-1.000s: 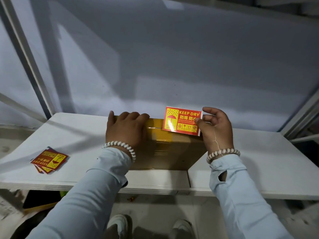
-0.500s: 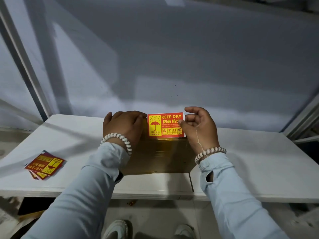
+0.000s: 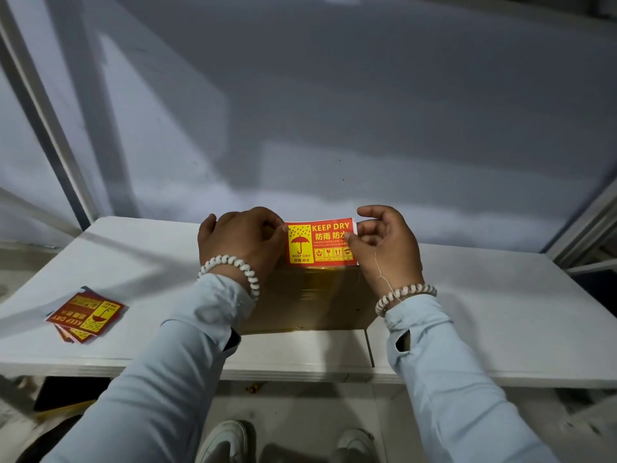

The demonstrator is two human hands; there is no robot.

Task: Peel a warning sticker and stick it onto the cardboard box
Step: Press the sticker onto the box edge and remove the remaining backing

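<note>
Pinching the sticker (image 3: 320,241) at both ends, left hand (image 3: 241,243) and right hand (image 3: 387,247), over the box (image 3: 310,300) on the table (image 3: 484,315).

Left hand (image 3: 238,243) covers the far left top of the cardboard box (image 3: 314,295); fine print on the sticker (image 3: 320,241) unreadable.

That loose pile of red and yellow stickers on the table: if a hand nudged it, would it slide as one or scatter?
The pile of red and yellow stickers would probably scatter: it is already fanned, with edges offset. The sheets look thin and light, so they would likely bend when lifted. The white table looks smooth, so the bottom sheet might slide easily.
</note>
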